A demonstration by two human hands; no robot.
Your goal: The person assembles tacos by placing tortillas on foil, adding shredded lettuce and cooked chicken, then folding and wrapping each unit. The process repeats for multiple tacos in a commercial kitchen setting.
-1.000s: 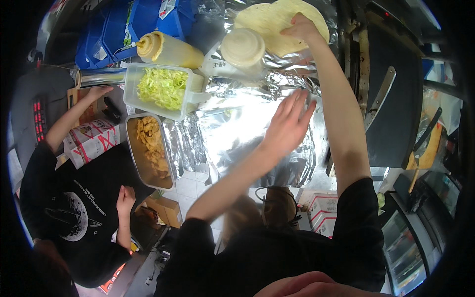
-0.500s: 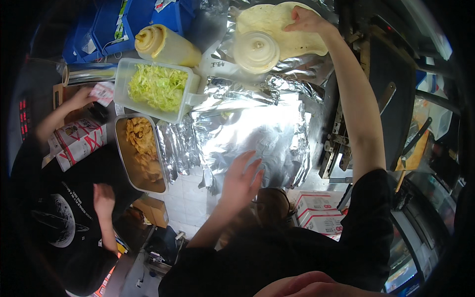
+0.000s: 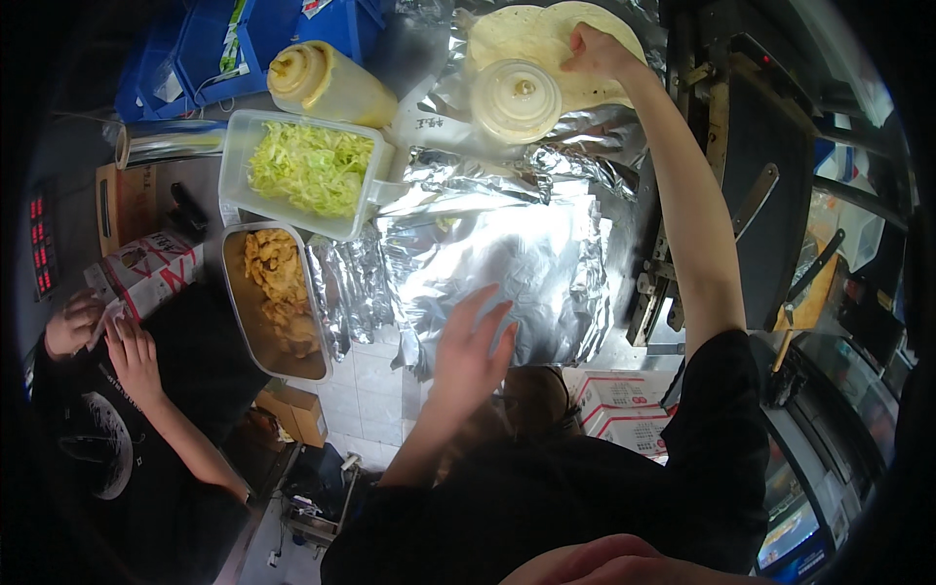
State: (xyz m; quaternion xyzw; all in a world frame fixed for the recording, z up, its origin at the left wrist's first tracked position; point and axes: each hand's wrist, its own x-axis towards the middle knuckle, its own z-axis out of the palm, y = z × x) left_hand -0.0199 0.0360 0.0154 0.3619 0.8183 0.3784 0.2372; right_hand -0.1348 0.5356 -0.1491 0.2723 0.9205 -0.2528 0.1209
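At the far end of the work surface my right hand [image 3: 600, 54] is closed, its fingertips pinched on a pale round flatbread [image 3: 507, 37]. The bread lies on foil, and a crease or overlap shows in it near my fingers. A squeeze bottle [image 3: 517, 102] with a whitish cap stands at its near edge, hiding part of it. My left hand [image 3: 468, 356] is open, fingers apart, over the near edge of a stack of foil sheets [image 3: 526, 258]. Whether it touches the foil I cannot tell.
Left of the foil are a tub of shredded lettuce [image 3: 375, 200], a metal tray of fried pieces [image 3: 244, 327] and a yellowish squeeze bottle [image 3: 341, 88]. A hinged black griddle [image 3: 770, 175] stands at right. A co-worker's hands [image 3: 135, 361] handle a small packet at far left.
My right hand has shifted slightly down and right, and a crease now shows in the flatbread. My left hand stays nearly still. The co-worker's hands have come together on the packet.
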